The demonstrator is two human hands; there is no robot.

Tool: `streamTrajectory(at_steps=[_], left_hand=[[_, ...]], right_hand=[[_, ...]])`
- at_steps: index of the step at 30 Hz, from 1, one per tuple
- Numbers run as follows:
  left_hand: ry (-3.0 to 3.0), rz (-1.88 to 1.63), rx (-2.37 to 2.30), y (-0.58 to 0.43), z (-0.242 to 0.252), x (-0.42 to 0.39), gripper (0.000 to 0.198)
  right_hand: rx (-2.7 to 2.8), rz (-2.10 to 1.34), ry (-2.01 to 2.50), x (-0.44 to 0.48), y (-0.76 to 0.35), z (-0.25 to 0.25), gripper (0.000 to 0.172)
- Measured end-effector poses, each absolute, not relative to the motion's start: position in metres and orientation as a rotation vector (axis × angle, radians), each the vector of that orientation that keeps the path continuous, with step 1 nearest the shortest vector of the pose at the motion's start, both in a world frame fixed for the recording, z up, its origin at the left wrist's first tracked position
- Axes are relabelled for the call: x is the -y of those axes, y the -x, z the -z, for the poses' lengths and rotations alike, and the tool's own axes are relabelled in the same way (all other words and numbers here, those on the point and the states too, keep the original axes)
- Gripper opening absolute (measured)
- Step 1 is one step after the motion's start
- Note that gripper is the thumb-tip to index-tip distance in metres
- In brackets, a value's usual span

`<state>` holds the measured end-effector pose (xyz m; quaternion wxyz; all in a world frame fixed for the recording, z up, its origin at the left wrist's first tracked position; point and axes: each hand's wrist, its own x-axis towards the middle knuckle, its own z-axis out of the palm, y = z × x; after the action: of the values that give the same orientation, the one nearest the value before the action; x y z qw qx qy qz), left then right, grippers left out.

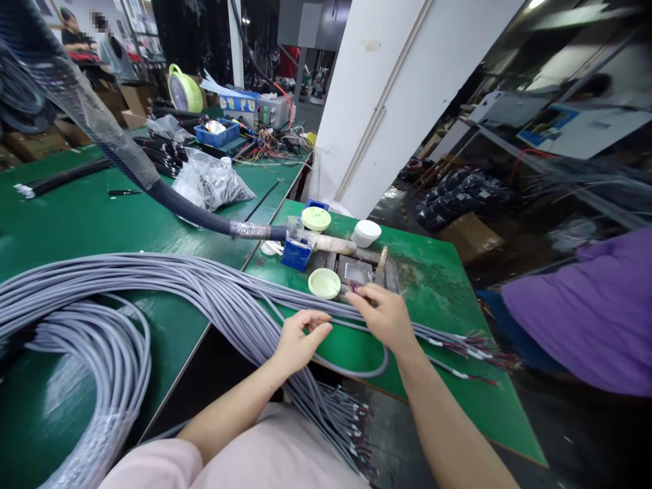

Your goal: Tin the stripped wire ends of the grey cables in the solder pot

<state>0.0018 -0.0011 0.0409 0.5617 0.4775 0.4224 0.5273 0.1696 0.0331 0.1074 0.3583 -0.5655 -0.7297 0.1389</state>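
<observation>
My right hand point(386, 314) is closed in a pinch on thin red and dark wires point(352, 286) at the end of a grey cable, just in front of a small square metal pot point(358, 272) with a shiny surface. My left hand point(304, 337) hovers over the bundle of grey cables point(224, 288), its thumb and fingers apart and nothing visible between them. A looped grey cable point(374, 373) hangs below my right hand. Left of the pot stands a pale yellow dish point(324, 284). More stripped cable ends point(479, 348) lie to the right.
A ribbed hose point(193, 216) crosses to the pot past a blue box point(296, 254). Behind stand a white tub point(367, 233) and a yellow-lidded tub point(316, 219). A plastic bag point(214, 187) lies on the left table. A person in a purple top point(585, 312) is at right.
</observation>
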Motion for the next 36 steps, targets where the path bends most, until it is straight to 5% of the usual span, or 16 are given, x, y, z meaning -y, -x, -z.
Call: streamTrajectory(at_steps=[9,26,36], left_hand=[[-1.935,-1.25,-1.023,0.007,-0.013,0.003,0.018],[-1.916,-1.32,-1.024,0.007,-0.005,0.002,0.02],[-1.953,-1.385,-0.981,0.008,-0.002,0.003,0.017]], right_hand=[[2.131,-0.326,1.874,-0.103,-0.158,-0.099,0.03],[2.471,-0.267,2.123,-0.117,-0.133,-0.084,0.023],[2.067,-0.276,2.052,-0.117,-0.192,-0.104,0.029]])
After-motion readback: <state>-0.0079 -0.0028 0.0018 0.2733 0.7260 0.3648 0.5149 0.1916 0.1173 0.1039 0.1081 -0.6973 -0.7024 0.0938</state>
